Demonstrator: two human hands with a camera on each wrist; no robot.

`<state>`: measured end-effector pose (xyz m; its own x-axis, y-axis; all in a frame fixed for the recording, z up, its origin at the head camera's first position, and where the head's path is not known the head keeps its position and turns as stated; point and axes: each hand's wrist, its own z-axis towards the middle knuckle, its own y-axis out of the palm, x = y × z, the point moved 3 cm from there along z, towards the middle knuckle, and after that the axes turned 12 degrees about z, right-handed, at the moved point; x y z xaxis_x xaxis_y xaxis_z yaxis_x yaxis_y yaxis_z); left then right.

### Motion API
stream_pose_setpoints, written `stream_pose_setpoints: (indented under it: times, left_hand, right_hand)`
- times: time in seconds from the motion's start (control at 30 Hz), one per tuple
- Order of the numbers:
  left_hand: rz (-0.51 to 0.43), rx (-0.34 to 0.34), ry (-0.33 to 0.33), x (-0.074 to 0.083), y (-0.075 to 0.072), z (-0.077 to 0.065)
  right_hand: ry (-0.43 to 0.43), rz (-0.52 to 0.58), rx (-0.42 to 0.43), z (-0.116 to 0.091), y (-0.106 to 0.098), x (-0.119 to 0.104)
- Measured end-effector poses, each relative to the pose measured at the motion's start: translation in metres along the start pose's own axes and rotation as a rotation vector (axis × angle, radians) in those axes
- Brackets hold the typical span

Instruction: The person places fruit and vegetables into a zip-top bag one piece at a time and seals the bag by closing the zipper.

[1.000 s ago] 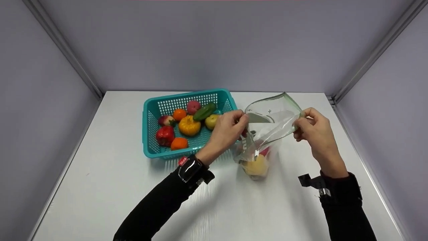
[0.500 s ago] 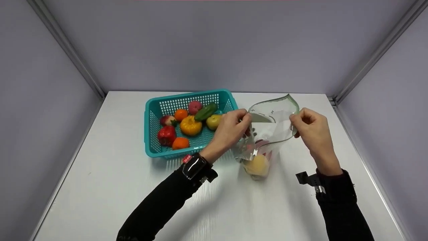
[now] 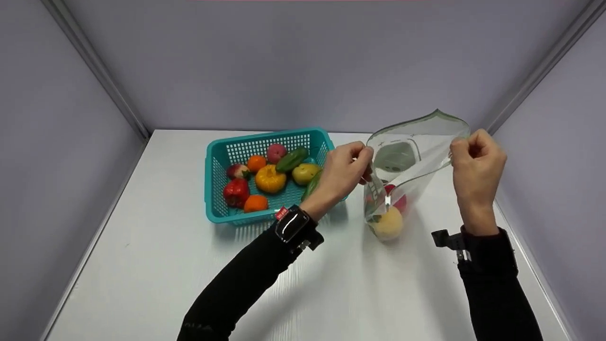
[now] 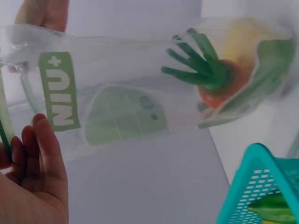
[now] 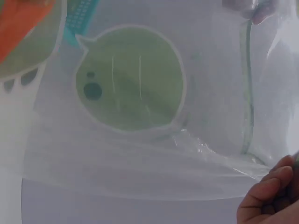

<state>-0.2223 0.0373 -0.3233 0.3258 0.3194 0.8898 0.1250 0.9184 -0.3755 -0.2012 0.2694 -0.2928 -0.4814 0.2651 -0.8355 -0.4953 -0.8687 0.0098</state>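
Note:
A clear zip bag with a green-edged mouth and green print hangs between my hands. My left hand pinches the left side of its mouth, and my right hand grips the right side, so the mouth gapes. Low in the bag lie a yellow round fruit and a red piece. Through the plastic in the left wrist view shows an orange-red vegetable with a green stalk. Whether the bag's bottom touches the table cannot be told.
Left of the bag stands a teal basket on the white table. It holds a yellow pumpkin, a red pepper, a green pepper and several other fruits and vegetables. Grey panels enclose the table.
Both hands have moved right and upward with the bag, the right hand farther. The bag's mouth is spread wider, and a green vegetable at the basket's right end has come into view.

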Motion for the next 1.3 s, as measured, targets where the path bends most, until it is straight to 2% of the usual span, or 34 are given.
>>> stream_pose_setpoints:
  times: [0.17, 0.33, 0.43, 0.53, 0.63, 0.73, 0.93, 1.03, 1.1, 1.2, 1.3]
  left_hand:
    - [0.047, -0.036, -0.041, -0.02, 0.008, -0.009]
    - [0.066, -0.083, -0.044, -0.029, 0.009, -0.018]
    - [0.096, -0.096, -0.05, -0.036, 0.004, -0.022]
    - [0.146, -0.087, -0.058, -0.047, -0.009, -0.024]
    - [0.271, -0.072, -0.072, -0.064, -0.03, -0.026]
    - [0.42, -0.072, -0.115, -0.085, -0.052, -0.028]
    - [0.677, -0.125, -0.222, -0.122, -0.085, -0.03]
    - [0.781, -0.174, -0.244, -0.133, -0.094, -0.031]
    - [0.817, -0.22, -0.266, -0.139, -0.097, -0.033]
    - [0.879, -0.274, -0.282, -0.149, -0.098, -0.036]
    - [0.95, -0.29, -0.283, -0.159, -0.097, -0.039]
  right_hand:
    - [0.021, -0.007, -0.09, -0.02, 0.01, -0.007]
    - [0.042, -0.011, -0.14, -0.03, 0.016, -0.019]
    - [0.053, -0.01, -0.145, -0.03, 0.014, -0.009]
    - [0.06, -0.01, -0.141, -0.029, 0.01, 0.004]
    - [0.062, 0.008, -0.146, -0.029, 0.007, 0.009]
    - [0.062, 0.025, -0.147, -0.032, 0.003, 0.009]
    - [0.066, 0.017, -0.151, -0.037, -0.002, 0.01]
    - [0.066, 0.014, -0.154, -0.04, -0.004, 0.009]
    - [0.066, 0.017, -0.154, -0.043, -0.005, 0.008]
    - [0.071, 0.023, -0.158, -0.045, -0.004, 0.007]
    - [0.077, 0.016, -0.163, -0.045, -0.005, 0.006]
